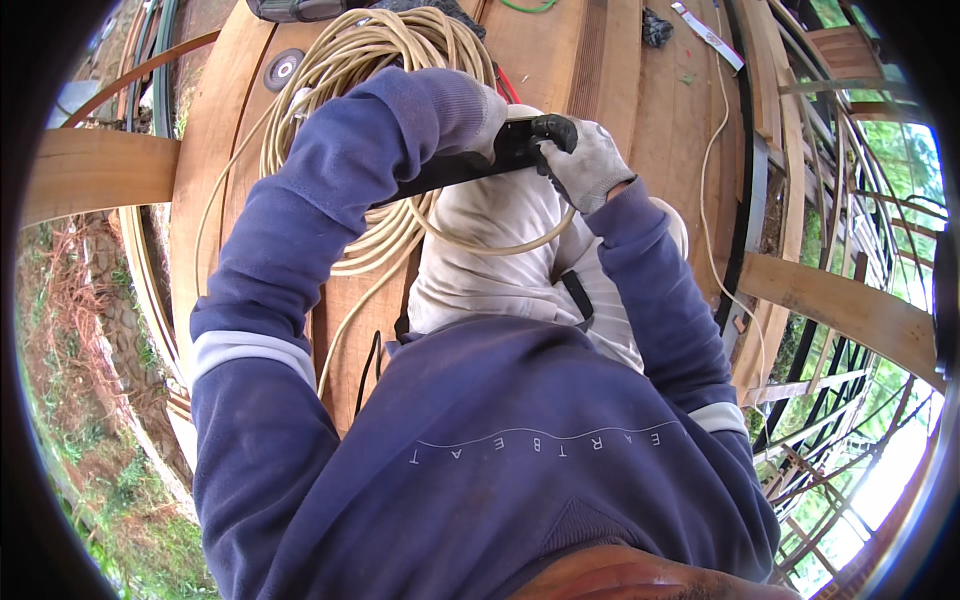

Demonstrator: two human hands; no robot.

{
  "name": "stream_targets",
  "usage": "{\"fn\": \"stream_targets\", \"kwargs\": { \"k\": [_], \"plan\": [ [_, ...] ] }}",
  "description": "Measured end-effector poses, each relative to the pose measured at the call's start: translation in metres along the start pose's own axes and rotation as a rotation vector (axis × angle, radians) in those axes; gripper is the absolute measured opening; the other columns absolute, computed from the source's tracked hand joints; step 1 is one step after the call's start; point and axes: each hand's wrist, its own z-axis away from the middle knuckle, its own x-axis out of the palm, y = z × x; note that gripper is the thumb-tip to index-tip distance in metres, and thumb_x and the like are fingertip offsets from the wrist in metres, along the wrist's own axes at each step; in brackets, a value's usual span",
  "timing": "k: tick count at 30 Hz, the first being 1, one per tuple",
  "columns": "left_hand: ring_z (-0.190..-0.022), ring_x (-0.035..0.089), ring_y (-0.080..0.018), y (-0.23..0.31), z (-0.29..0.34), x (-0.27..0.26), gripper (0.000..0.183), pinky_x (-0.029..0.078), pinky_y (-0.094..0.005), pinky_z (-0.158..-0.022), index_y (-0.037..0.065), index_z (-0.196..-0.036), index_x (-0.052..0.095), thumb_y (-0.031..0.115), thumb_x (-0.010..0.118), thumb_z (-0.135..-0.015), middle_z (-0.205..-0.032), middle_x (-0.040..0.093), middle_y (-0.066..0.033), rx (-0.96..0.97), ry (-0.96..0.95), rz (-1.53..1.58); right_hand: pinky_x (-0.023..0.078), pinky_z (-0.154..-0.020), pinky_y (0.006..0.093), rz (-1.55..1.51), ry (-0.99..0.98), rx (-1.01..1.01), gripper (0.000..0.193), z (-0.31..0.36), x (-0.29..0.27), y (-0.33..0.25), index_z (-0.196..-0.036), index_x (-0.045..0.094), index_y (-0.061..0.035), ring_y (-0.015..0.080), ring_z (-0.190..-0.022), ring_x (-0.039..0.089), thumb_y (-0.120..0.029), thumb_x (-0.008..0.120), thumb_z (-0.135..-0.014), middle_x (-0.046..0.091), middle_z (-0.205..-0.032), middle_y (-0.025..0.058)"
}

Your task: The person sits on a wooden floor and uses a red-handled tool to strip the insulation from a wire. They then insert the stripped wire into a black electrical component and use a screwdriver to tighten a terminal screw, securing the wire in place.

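Observation:
Above my lap, a long flat black piece [443, 172] with straight edges spans between both hands; its exact kind is unclear. My left hand [490, 120], in a pale glove, is closed on it, though the sleeve and cuff hide most of the fingers. Gripping its right end, my right hand [588, 165] wears a white glove with dark fingertips, thumb and fingers pressed together. A thick coil of tan cable [385, 45] lies just beyond and left of my left forearm. One loop of that cable crosses over my white trousers [480, 275].
Wooden planks [610, 80] form the deck under me. A grinding disc [284, 70] lies left of the coil. At the right are a white strip [708, 36] and a thin loose cord [707, 170]. Curved timber pieces [850, 305] stick out at the sides. Grassy ground [120, 490] shows at the left.

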Motion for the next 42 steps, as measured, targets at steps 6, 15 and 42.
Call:
{"fn": "stream_targets", "kwargs": {
  "k": [6,15,42],
  "plan": [
    [-0.098,0.071,-0.0322,-0.01,-0.011,0.009,0.045,0.054,-0.0418,-0.085,0.005,-0.11,0.074,0.035,0.075,-0.077,-0.102,0.073,-0.0193,0.05,0.016,0.067,0.054,-0.066,0.0301,-0.229,0.1,0.044,0.024,0.001,0.028,0.026,-0.111,0.069,0.0023,0.0143,-0.069,0.067,-0.009,0.061,-0.091,0.072,-0.082,0.0086],
    [-0.099,0.07,-0.0318,-0.023,-0.013,0.008,0.061,0.054,-0.0414,-0.086,0.007,-0.123,0.067,0.045,0.076,-0.075,-0.103,0.073,-0.018,-0.035,0.039,0.126,0.054,-0.075,0.048,0.341,0.138,-0.141,0.028,0.002,0.018,0.007,-0.11,0.065,-0.0036,0.0399,-0.084,0.068,-0.018,0.065,-0.086,0.069,-0.09,0.0214],
    [-0.104,0.068,-0.0287,0.004,0.053,0.049,0.076,0.054,-0.0405,-0.091,0.004,-0.146,0.043,0.027,0.076,-0.081,-0.107,0.069,-0.0154,-0.136,0.289,0.021,0.055,-0.085,0.0373,-0.13,0.056,-0.044,0.023,0.0,0.014,0.019,-0.109,0.068,0.0021,0.0298,-0.091,0.07,-0.007,0.065,-0.089,0.072,-0.1,0.0176]
  ]
}}
